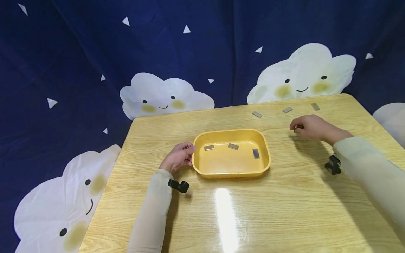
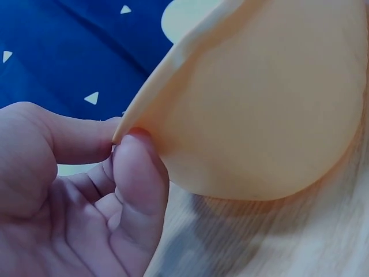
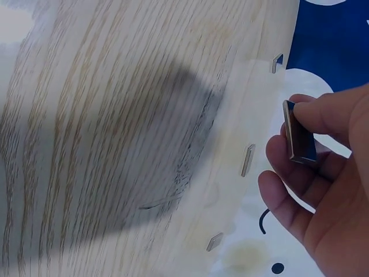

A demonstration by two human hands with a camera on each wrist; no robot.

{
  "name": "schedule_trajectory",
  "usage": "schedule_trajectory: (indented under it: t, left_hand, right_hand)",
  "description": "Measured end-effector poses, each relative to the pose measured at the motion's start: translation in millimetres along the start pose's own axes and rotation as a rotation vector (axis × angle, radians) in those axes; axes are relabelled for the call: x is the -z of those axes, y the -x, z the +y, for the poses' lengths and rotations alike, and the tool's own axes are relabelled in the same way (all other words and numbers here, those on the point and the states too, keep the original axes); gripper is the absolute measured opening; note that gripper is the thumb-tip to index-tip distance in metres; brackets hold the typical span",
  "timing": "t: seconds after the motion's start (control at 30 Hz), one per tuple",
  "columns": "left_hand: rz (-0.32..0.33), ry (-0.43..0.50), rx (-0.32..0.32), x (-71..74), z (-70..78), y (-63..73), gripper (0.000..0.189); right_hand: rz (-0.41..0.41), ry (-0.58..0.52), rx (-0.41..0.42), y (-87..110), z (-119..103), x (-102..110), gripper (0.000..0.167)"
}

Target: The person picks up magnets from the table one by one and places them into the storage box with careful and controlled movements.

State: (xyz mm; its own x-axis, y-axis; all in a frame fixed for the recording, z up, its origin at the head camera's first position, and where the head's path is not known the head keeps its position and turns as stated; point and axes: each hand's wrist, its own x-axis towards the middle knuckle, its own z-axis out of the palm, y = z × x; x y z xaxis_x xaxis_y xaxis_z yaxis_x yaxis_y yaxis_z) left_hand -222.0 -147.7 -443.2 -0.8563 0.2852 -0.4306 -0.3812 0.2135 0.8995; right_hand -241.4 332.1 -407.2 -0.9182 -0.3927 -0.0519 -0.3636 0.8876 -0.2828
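My left hand pinches the left rim of a yellow plastic tray between thumb and finger, as the left wrist view shows close up. Inside the tray lie three small flat metal blocks, one left, one in the middle and one right. To the right of the tray, above the table, my right hand holds another rectangular metal block by its edges, between thumb and fingers.
Three more metal blocks lie along the far side of the wooden table: one at left, one between and one at right. A dark blue curtain with clouds hangs behind the table's back edge.
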Motion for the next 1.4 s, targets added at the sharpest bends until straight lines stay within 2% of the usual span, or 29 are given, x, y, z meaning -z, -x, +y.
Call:
schedule_trajectory:
  t: [0.23, 0.4, 0.73, 1.03, 1.27, 1.4]
  left_hand:
    - [-0.011, -0.035, -0.037, 1.4, 1.3, 1.2, 0.013]
    - [-0.009, -0.041, -0.038, -0.2, 2.7, 1.2, 0.012]
    - [0.008, -0.011, -0.023, 0.4, 3.2, -3.7, 0.011]
    - [0.007, 0.001, -0.026, 0.7, -0.6, -3.3, 0.012]
    - [-0.012, 0.034, -0.020, 0.7, -4.6, -4.0, 0.014]
    - [-0.013, 0.040, -0.030, 1.5, -4.1, -3.3, 0.013]
  right_hand:
    - [0.020, -0.010, 0.041, -3.9, -8, 1, 0.019]
    - [0.034, -0.022, 0.056, -5.0, -13, 4, 0.020]
    - [0.051, -0.031, -0.001, -13.6, -27, 13, 0.023]
    - [0.122, -0.025, 0.031, -19.9, -42, 19, 0.022]
    - [0.099, -0.044, 0.027, -20.7, -52, 17, 0.028]
    - [0.115, -0.040, 0.046, -22.9, -59, 18, 0.028]
